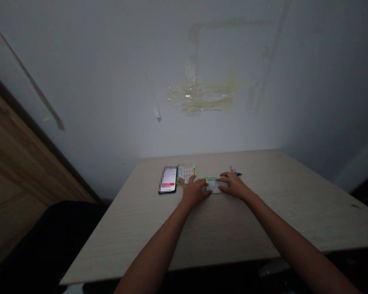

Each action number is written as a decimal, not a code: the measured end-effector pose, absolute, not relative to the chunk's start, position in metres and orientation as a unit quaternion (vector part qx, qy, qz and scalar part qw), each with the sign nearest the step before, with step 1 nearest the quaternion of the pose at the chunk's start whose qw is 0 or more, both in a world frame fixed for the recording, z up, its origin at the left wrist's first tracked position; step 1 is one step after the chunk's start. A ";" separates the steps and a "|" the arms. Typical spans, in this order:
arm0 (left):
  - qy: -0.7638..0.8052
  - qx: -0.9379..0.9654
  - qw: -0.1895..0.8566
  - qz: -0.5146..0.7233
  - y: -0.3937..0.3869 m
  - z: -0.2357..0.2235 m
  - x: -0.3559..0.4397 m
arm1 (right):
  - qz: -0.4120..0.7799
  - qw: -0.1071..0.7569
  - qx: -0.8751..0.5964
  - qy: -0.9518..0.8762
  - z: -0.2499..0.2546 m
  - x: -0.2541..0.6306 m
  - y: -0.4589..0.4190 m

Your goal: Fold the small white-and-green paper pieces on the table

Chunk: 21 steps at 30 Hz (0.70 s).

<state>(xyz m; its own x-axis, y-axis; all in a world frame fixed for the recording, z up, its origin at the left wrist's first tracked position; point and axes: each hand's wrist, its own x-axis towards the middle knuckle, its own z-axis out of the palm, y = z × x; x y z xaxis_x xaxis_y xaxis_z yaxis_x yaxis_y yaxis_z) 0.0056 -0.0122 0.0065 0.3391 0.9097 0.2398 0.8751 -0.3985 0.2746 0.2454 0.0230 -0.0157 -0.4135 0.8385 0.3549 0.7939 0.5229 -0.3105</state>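
A small white card with a green printed strip (213,186) lies on the table between my two hands. At its left edge, my left hand (195,192) grips it with thumb and forefinger, while its other fingers spread toward a colourful printed leaflet (187,172). The fingertips and thumb of my right hand (234,185) hold the card's right side. Just beyond the right hand is a small white, green and dark object (236,172), partly hidden, its kind unclear. Left of the leaflet rests a phone (168,179) with its lit screen up.
The pale wooden table (233,228) meets a grey wall (110,81) with clear tape (199,96) stuck on it. A dark, chair-like shape (58,232) stands beside the table at left, before a wooden panel (9,163).
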 end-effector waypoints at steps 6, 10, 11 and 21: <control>0.554 0.813 0.045 0.172 -0.012 0.006 0.007 | 0.075 0.232 -0.475 -0.845 -0.019 0.252 0.024; 0.554 0.812 0.043 0.178 -0.013 0.005 0.006 | 0.101 0.234 -0.469 -0.845 -0.021 0.256 0.024; 0.552 0.813 0.043 0.180 -0.012 0.005 0.006 | 0.107 0.234 -0.468 -0.845 -0.021 0.257 0.024; 0.547 0.818 0.044 0.175 -0.010 0.003 0.006 | 0.127 0.278 -0.456 -0.836 -0.030 0.260 0.024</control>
<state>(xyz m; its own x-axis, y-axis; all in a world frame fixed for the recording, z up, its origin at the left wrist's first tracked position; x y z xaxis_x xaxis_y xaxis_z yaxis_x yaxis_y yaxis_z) 0.0056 -0.0100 0.0034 0.3407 0.9097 0.2376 0.8789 -0.3978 0.2631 0.2595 0.0239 -0.0298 -0.4295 0.8330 0.3487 0.6917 0.5517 -0.4660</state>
